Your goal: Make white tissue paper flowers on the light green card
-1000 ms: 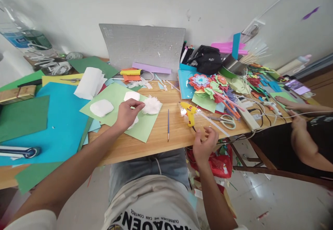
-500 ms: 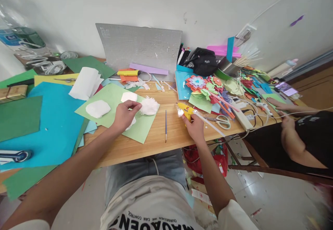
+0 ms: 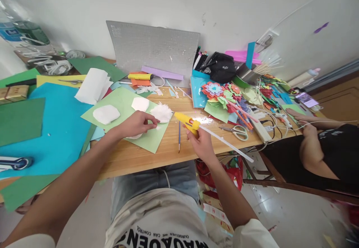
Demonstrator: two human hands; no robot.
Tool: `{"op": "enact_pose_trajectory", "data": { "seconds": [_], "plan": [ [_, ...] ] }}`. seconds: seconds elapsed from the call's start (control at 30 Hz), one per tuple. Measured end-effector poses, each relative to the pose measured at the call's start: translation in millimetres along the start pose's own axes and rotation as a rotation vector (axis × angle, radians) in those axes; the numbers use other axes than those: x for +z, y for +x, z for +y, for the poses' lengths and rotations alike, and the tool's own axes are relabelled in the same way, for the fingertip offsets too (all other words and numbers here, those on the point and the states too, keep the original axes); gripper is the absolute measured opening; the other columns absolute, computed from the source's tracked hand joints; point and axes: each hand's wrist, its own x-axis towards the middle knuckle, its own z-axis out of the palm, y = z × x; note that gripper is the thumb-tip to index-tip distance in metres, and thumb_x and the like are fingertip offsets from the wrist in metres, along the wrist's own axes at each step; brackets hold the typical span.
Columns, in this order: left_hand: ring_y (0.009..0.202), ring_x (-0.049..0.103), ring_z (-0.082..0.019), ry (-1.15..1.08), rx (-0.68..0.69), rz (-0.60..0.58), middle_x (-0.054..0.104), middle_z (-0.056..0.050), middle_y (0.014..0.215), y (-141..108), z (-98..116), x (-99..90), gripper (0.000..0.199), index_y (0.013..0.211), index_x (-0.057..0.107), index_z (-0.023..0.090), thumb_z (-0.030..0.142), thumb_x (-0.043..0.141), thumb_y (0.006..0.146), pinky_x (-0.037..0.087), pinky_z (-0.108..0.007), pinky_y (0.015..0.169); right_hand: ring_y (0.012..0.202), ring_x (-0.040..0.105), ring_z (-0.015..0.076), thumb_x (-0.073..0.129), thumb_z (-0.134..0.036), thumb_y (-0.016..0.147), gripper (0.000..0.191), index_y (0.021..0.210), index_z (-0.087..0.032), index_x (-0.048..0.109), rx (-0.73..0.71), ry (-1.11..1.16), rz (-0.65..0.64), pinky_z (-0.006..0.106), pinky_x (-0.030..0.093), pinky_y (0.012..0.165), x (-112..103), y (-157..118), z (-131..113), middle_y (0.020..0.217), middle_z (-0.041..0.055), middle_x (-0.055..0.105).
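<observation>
My right hand (image 3: 201, 142) is wrapped round the handle of a yellow glue gun (image 3: 185, 120), with a long clear glue stick (image 3: 227, 143) sticking out of its back. The gun's nozzle points left, close to the right edge of a fluffy white paper tuft (image 3: 162, 112). My left hand (image 3: 137, 123) is closed in a pinch at the tuft's lower left; anything between its fingertips is too small to make out. Tuft and several white paper pieces (image 3: 106, 114) lie on a light green sheet (image 3: 151, 140). Below the nozzle, a thin blue paintbrush (image 3: 179, 138) rests on the wood.
Scissors (image 3: 238, 132) and colourful paper flowers (image 3: 213, 90) lie to the right, near a power strip (image 3: 260, 126) and cables. A grey cutting mat (image 3: 154, 50) leans against the wall. Blue paper (image 3: 61, 128) covers the left side. Another person's arm (image 3: 314, 147) is at the far right.
My right hand has brought the glue gun left and turned its nozzle towards the white tuft. My left hand has shifted slightly right and down beside the tuft.
</observation>
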Motion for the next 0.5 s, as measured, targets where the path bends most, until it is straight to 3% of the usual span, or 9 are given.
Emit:
{"op": "enact_pose_trajectory", "data": {
  "seconds": [0.17,0.3,0.5],
  "plan": [
    [0.052,0.054,-0.011,0.086,-0.065,-0.004,0.074,-0.003,0.111,1,-3,-7.7,0.025,0.085,0.077,0.024,0.040,0.059,0.078,0.046,-0.026,0.060,0.078,0.063,0.0208,0.048,-0.043,0.093,0.031,0.102,-0.019,0.066,-0.042,-0.148,-0.077,0.033,0.050,0.074,14,3,-13,0.086,0.0058,0.069],
    [0.057,0.057,-0.013,0.089,-0.064,0.029,0.075,-0.002,0.109,1,-2,-11.0,0.025,0.086,0.078,0.025,0.040,0.061,0.076,0.047,-0.026,0.061,0.087,0.064,0.0223,0.046,-0.039,0.094,0.028,0.106,-0.020,0.063,-0.126,-0.245,-0.113,0.034,0.050,0.079,22,4,-12,0.097,0.0073,0.070],
    [0.060,0.061,-0.014,0.106,-0.049,0.030,0.075,-0.001,0.106,1,-3,-10.3,0.021,0.083,0.078,0.025,0.037,0.061,0.078,0.048,-0.026,0.068,0.083,0.063,0.0225,0.045,-0.037,0.096,0.026,0.104,-0.019,0.061,-0.147,-0.326,-0.148,0.033,0.048,0.078,29,4,-9,0.094,0.0083,0.068]
  ]
}}
